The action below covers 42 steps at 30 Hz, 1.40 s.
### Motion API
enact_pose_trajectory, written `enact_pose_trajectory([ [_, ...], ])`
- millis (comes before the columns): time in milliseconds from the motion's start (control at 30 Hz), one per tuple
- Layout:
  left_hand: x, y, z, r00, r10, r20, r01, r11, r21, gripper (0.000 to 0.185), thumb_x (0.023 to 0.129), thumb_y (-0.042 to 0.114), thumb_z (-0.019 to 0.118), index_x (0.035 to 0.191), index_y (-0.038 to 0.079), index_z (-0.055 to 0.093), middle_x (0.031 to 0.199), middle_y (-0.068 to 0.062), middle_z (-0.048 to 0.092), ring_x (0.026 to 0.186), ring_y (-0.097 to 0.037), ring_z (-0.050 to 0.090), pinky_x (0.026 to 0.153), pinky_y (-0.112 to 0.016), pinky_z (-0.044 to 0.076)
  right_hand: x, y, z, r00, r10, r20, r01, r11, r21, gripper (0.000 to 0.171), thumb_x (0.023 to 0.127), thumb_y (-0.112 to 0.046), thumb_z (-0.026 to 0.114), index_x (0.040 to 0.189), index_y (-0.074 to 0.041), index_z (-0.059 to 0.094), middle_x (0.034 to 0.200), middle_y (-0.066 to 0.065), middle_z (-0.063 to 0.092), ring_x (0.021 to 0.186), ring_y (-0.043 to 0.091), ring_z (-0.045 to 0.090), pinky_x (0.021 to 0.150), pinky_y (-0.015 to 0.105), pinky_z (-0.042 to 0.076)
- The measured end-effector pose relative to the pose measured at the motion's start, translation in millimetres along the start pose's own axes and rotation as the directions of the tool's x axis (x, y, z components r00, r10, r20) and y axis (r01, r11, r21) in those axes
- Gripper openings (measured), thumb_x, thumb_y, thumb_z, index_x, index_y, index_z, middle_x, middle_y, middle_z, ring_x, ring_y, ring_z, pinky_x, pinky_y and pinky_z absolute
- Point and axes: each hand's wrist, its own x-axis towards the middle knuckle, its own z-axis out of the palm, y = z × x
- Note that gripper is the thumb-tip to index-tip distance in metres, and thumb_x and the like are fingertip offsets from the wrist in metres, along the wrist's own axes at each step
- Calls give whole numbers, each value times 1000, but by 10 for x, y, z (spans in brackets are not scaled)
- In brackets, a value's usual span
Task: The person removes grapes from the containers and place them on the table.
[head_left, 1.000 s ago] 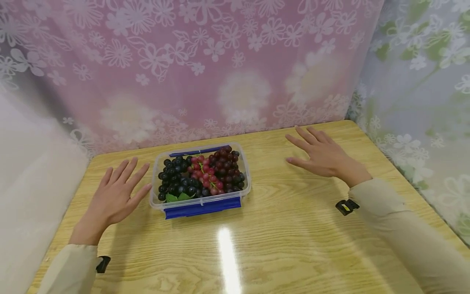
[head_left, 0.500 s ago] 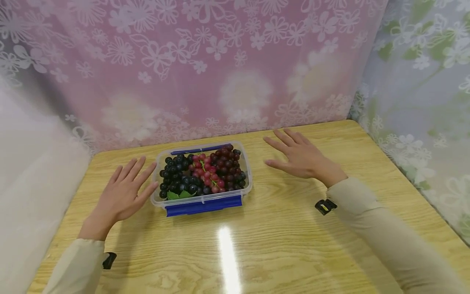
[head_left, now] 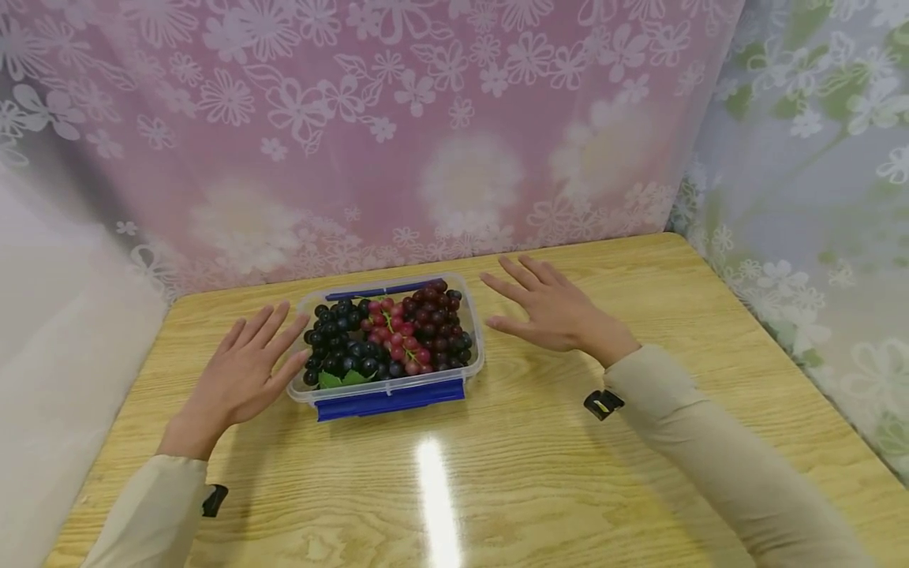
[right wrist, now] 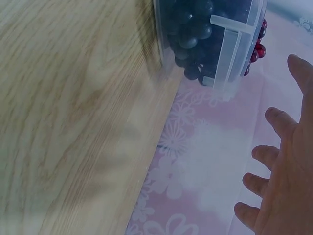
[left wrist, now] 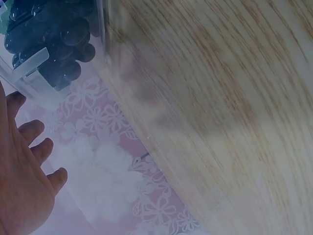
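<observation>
A clear plastic food container [head_left: 398, 386] with blue clips stands on the table, filled with grapes. Black grapes [head_left: 330, 339] lie on its left, a red bunch [head_left: 398, 335] in the middle and dark red grapes [head_left: 435, 315] on the right, with green leaves [head_left: 346, 379] at the front. My left hand [head_left: 241, 379] hovers at the container's left side, fingers straight and spread, its fingertips overlapping the rim in the head view. To the right of the container, my right hand [head_left: 550, 312] is held flat with fingers spread, a small gap from the wall. Neither hand holds anything.
The wooden table [head_left: 540, 473] ends at the back against a pink flowered curtain [head_left: 454, 134]. A pale green and white flowered curtain [head_left: 817, 221] hangs along the right, and a white sheet [head_left: 71, 331] along the left.
My right hand has moved left, much closer to the container. The left hand has shifted slightly right towards it. The container and grapes have stayed in place.
</observation>
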Motion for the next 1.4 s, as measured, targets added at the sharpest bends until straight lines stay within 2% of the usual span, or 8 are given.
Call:
enact_pose_trajectory([
  [133, 19, 1, 9, 1000, 5, 6, -5, 1000, 4, 63, 101, 51, 37, 154, 19, 24, 159, -6, 7, 144, -29, 7, 114, -52, 4, 44, -71, -6, 1000, -12, -4, 12, 1000, 4, 73, 92, -71, 26, 154, -35, 11, 160, 3, 2, 144, 31, 2, 114, 53, 6],
  [367, 19, -16, 15, 1000, 24, -11, -24, 1000, 0, 62, 101, 47, 38, 154, 17, 23, 159, -11, 11, 144, -31, 8, 114, -53, 3, 91, -145, -1, 999, -33, 7, 33, 999, -10, 72, 93, -69, 25, 154, -34, 11, 160, 1, -1, 145, 26, -2, 114, 51, 4],
  [833, 25, -53, 92, 998, 63, -14, -63, 998, 4, 58, 103, 44, 34, 153, 16, 26, 158, -6, 16, 144, -30, 10, 114, -50, 6, 184, -200, 34, 998, -60, -3, 60, 998, -17, 74, 91, -73, 21, 154, -36, 9, 160, 1, -1, 145, 25, -3, 114, 52, 4],
  [1067, 16, -35, 119, 998, 58, -25, -58, 998, 12, 58, 103, 44, 33, 154, 17, 24, 158, -6, 17, 144, -29, 11, 115, -49, 5, 226, -240, 35, 998, -66, -2, 66, 998, -9, 73, 92, -71, 22, 154, -34, 11, 160, 1, -1, 145, 25, -2, 114, 52, 4],
  [1400, 8, -27, 115, 999, 36, 10, -36, 999, 24, 58, 104, 44, 30, 154, 17, 22, 159, -4, 14, 144, -29, 10, 114, -50, 7, 359, -448, -82, 996, -84, -16, 84, 996, -40, 74, 92, -72, 20, 154, -33, 12, 160, 2, 4, 145, 26, 4, 115, 49, 6],
])
